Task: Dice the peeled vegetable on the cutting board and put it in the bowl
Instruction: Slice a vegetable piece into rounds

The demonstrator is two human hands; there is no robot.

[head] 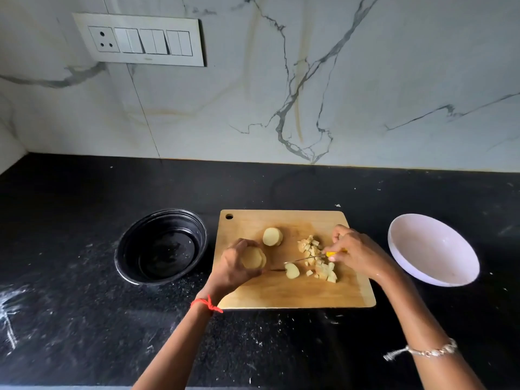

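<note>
Nearest the camera, two bare forearms reach forward over the black speckled bench (84, 319), the left one with a red thread (207, 304) tied at the wrist and the right one with a silvery bracelet (432, 351). Both arms meet over the wooden cutting board (295, 295), which lies flat on the bench.

At the board's left edge, the left hand (235, 270) curls its fingers (242, 243) round a peeled chunk (251, 258) of pale yellow vegetable (it looks already scored into slices, though this is hard to make out). Just right of it a cut slice (291, 270) lies on the wood.

The right hand (358, 253) grips the yellow handle of a small knife (299, 260). The thin blade points left, its tip just above the cut slice. Under and around the blade is the diced pile (319, 263), a loose scatter of small cubes near the middle right of the board.

Further back on the board a round chunk (272, 236) stands apart from both hands.

A black bowl (132, 243) stands on the bench just left of the board, and a white bowl (433, 249) is off to the right, tilted.

Behind the bench rises a marble-patterned wall (365, 80) with a switch plate (139, 39) at upper left.
</note>
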